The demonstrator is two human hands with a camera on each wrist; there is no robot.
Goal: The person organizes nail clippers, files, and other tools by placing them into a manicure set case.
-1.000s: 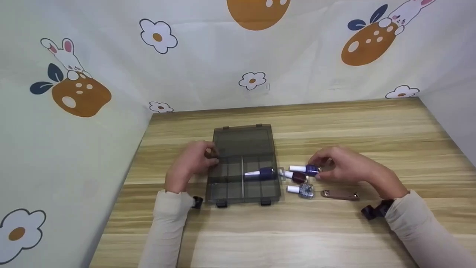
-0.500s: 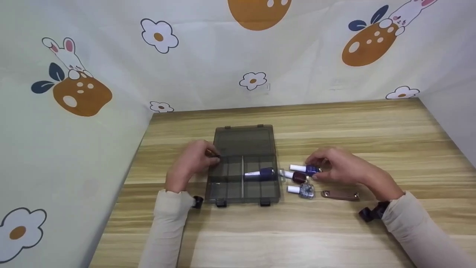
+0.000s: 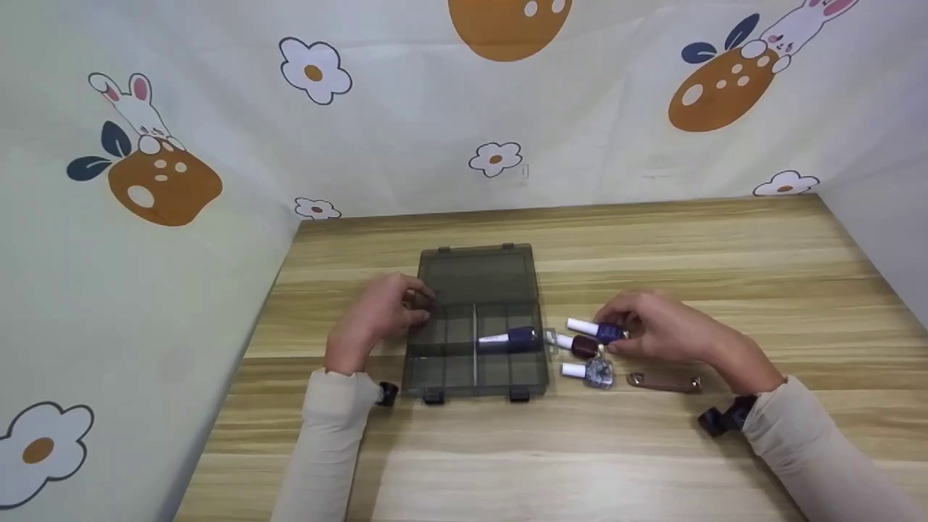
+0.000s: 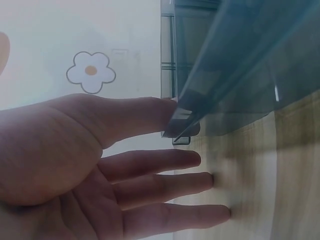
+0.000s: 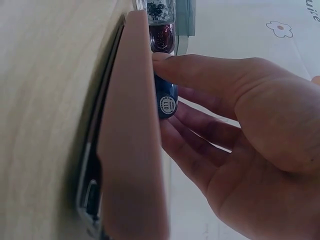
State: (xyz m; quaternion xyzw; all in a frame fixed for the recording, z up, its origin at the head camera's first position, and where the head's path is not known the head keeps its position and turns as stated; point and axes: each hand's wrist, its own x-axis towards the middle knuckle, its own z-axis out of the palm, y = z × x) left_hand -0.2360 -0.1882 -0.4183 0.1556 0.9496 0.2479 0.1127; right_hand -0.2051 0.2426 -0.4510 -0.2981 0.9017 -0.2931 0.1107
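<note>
Lying nearest us on the surface (image 3: 551, 449) are the nail clipper (image 3: 665, 382) and glitter polish bottle (image 3: 599, 374), right of the open organizer case (image 3: 442, 373). Beyond them, past the dark red bottle (image 3: 584, 346), our right hand (image 3: 663, 326) pinches the blue polish bottle (image 3: 610, 332); our left hand (image 3: 380, 312), fingers straight, has its thumb at the case's left edge. We judge the step as gripping; lifting calls for clearing the dark red bottle.

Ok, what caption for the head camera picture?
Right fingers around a blue nail polish bottle beside an open divided box.
</note>
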